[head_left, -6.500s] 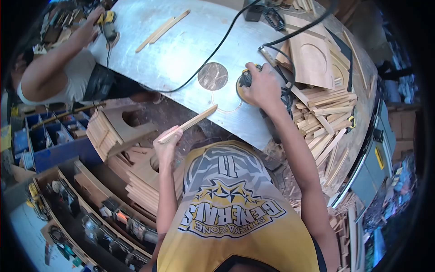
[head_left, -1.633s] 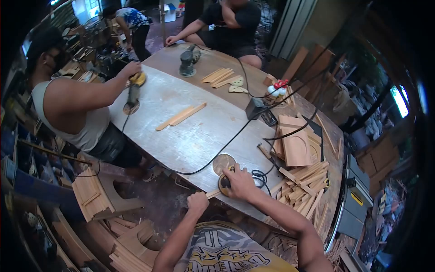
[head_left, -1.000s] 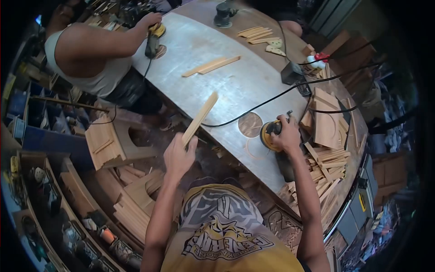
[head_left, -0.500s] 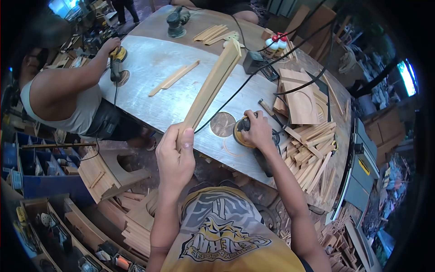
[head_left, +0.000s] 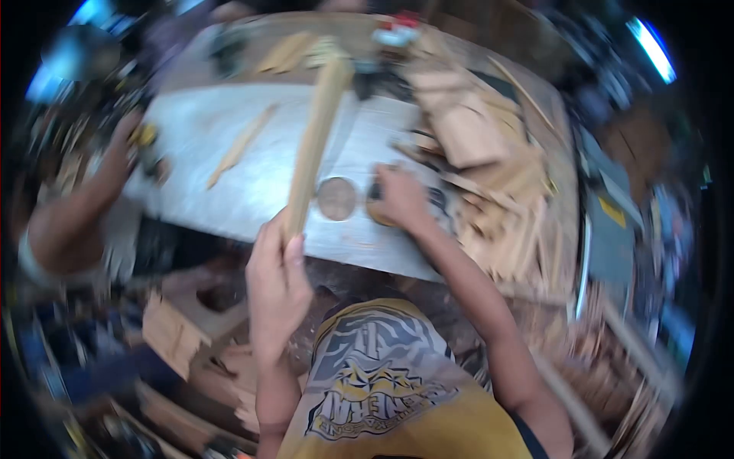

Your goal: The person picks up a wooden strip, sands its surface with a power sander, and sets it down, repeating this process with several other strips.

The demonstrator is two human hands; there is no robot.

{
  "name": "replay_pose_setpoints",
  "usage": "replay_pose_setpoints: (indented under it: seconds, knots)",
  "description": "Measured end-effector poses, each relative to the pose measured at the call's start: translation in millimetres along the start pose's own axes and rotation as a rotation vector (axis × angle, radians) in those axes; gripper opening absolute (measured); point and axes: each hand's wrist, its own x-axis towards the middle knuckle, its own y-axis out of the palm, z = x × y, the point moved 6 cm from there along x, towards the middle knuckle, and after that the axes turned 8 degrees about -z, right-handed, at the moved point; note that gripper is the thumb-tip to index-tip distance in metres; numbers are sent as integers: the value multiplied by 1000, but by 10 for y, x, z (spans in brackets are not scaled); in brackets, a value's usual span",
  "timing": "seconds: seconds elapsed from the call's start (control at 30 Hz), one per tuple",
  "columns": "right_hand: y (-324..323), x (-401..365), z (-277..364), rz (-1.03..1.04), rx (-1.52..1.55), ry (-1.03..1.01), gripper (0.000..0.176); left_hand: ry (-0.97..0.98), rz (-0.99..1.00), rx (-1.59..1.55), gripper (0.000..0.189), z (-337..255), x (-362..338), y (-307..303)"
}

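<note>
The view is blurred by motion. My left hand [head_left: 279, 283] is closed round the lower end of a long wooden strip [head_left: 317, 138], which stands up in front of the metal sheet [head_left: 229, 183] on the table. My right hand [head_left: 401, 195] is wrapped over a yellow and black sander [head_left: 378, 205] near the sheet's front edge. Just left of the sander is a round hole [head_left: 336, 199] in the sheet. Another light strip [head_left: 241, 147] lies on the sheet further left.
Wood strips [head_left: 527, 237] are heaped right of the sander, with flat wooden panels [head_left: 466, 126] behind them. A co-worker's arm [head_left: 92, 187] reaches to a yellow sander [head_left: 144, 136] at the left. Red-capped bottles [head_left: 397, 32] stand at the back.
The camera view has turned, so the table and co-worker appear shifted left and tilted. My left hand still holds the strip, now more upright; my right hand remains on the sander.
</note>
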Motion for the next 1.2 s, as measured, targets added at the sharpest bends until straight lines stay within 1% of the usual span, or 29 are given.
replay_pose_setpoints:
  seconds: [0.03, 0.07, 0.1, 0.13, 0.2, 0.23, 0.3, 0.33, 0.4, 0.47, 0.53, 0.57, 0.6, 0.63, 0.67, 0.7, 0.73, 0.77, 0.8, 0.83, 0.87, 0.9, 0.93, 0.97, 1.0, 1.03, 1.07, 1.13, 1.2]
  knots:
    - [32, -15, -44, -53, 49, -35, 45, 80, 136, 34, 26, -97, -35, 184]
    - [102, -40, -77, -30, 87, -63, 41, 37, 348, -22, 26, -107, -137, 442]
    - [244, -18, -172, 14, 192, 4, 38, -77, 524, -129, 27, -138, -222, 754]
    - [264, -84, -124, -351, 63, -194, 38, -203, 674, -212, 28, -152, -330, 1052]
    - [-57, -182, 26, -116, -6, -20, 40, -371, 847, -372, 26, -194, -546, 1702]
    - [-47, -192, 27, -148, -2, 4, 40, -431, 963, -417, 24, -175, -633, 2053]
    - [46, -197, -7, -209, -25, 16, 38, -406, 1007, -458, 24, -215, -650, 2633]
    - [-2, -208, -29, -232, -22, 35, 38, -356, 980, -418, 25, -268, -600, 2893]
    - [-82, -223, -52, -228, -112, 38, 31, -228, 830, -463, 26, -532, -454, 3330]
    - [-39, -172, -139, -214, -77, 25, 28, -97, 749, -403, 29, -728, -282, 3761]
    - [-41, -179, -164, -320, -135, 23, 27, 295, 629, -76, 30, -732, -147, 4137]
    - [-15, -159, -203, -280, -145, 16, 28, 351, 688, 124, 27, -878, -134, 4117]
    - [3, -135, -239, -232, -142, -22, 30, 419, 572, 103, 22, -998, -84, 3955]
    - [-139, -114, -248, -140, -103, -6, 32, 381, 532, -5, 20, -939, -23, 3833]
    - [-81, -79, -254, -166, -50, -76, 30, 519, 434, -63, 23, -881, 13, 3677]
    - [-2, -59, -304, -172, -86, -69, 38, 388, 483, -112, 32, -746, 101, 3516]
    - [52, -31, -300, -174, -105, -57, 44, 354, 414, -56, 32, -595, 269, 3177]
    - [-8, -26, -298, -185, -138, -16, 50, 503, 576, 50, 31, -562, 301, 2852]
    - [-69, -15, -263, -185, -123, -54, 50, 658, 753, 144, 33, -523, 314, 2510]
    - [-170, 15, -261, -62, -81, -19, 54, 47, 1040, -38, 36, -280, 512, 2137]
    - [-192, 64, -275, 56, -48, 27, 57, 99, 1066, 405, 35, 156, 817, 1885]
    - [-166, 120, -264, 51, -57, 24, 57, 46, 842, 642, 31, 656, 1197, 1599]
    - [-114, 130, -267, 53, -61, 51, 59, -5, 602, 752, 34, 1068, 1610, 1308]
    - [-82, 137, -264, 52, -67, 80, 60, -3, 329, 764, 24, 1450, 1980, 1069]
    - [-88, 154, -231, 43, -82, 77, 60, 13, 170, 801, 24, 1748, 2226, 896]
    - [-90, 174, -194, 43, -78, 85, 58, 61, 105, 953, 28, 2175, 2423, 820]
    - [-86, 183, -161, 48, -76, 96, 56, 68, 102, 936, 28, 2521, 2492, 805]
    - [-67, 200, -131, 16, -87, 123, 55, 141, 38, 1013, 27, 3100, 2530, 844]
    - [-53, 207, -142, -11, -50, 193, 55, 127, 68, 984, 25, 3543, 2428, 952]
